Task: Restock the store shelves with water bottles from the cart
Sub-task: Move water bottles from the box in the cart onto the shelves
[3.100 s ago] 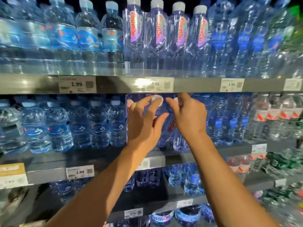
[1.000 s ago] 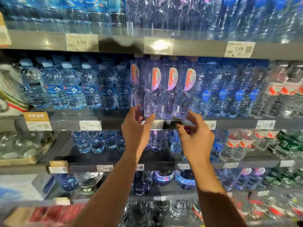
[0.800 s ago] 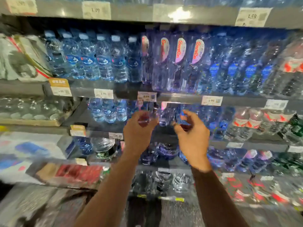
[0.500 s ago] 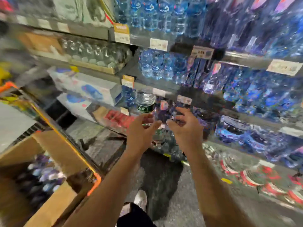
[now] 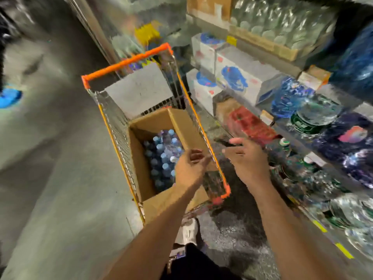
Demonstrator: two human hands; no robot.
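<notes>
The store shelves (image 5: 298, 63) filled the right side of the frame, running from the top edge down to the lower right, loaded with blurred packs of bottles, white cartons printed in blue and a red pack on the lowest tier, all too smeared to read. Grey floor (image 5: 50, 178) took up the left half. Between them, in the centre, stood the cart (image 5: 113, 126), a wire basket with orange trim, parked alongside the shelving, probably so that stock could be lifted across without a step. Inside it, toward the near end, sat an open cardboard box (image 5: 141, 158) with its flaps folded outward, which left the contents free to be reached from above. The water bottles (image 5: 163, 150) stood upright in the box, packed cap to cap, their blue and white tops showing; that was where the task's stock lay, none of it in hand. The left hand (image 5: 189, 168) hovered above the box's right flap and the cart rim, fingers loosely curled and holding nothing. The right hand (image 5: 246, 158) hung just right of the cart, over the gap before the lowest shelf, fingers spread and relaxed, also empty. Both hands, palms turned toward each other, looked set for a reach down into the box for the next bottles.
</notes>
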